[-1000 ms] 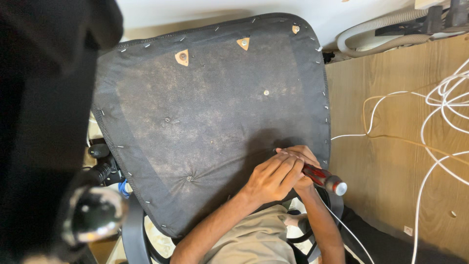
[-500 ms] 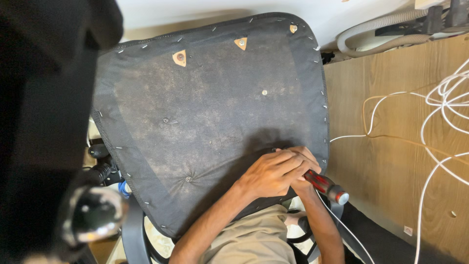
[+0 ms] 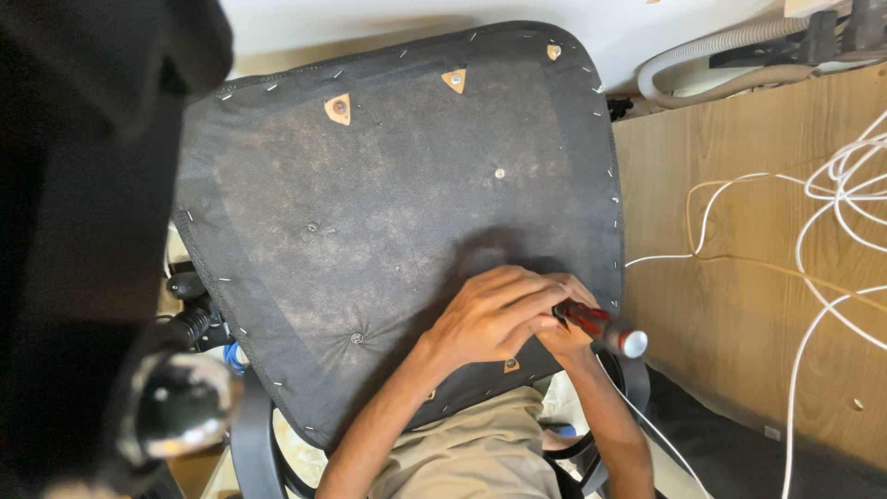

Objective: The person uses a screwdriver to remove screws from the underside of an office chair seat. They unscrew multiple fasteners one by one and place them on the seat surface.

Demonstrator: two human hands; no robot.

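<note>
Basically both hands' grip (L [image 3: 490,319] over R [image 3: 564,319]) tight on red-black screwdriver [image 3: 596,325], tip against chair seat underside [image 3: 388,203].

We've got a wooden floor [image 3: 739,277] here, light brown laminate-looking stuff, running along a white wall at the top. Loose white cables [image 3: 813,222] sprawl over it in loops on the right side (a proper tangle, honestly). A grey ribbed hose [image 3: 702,57] lies along the wall edge up top. A small white piece [image 3: 770,431] sits on the boards near the bottom right.
</note>
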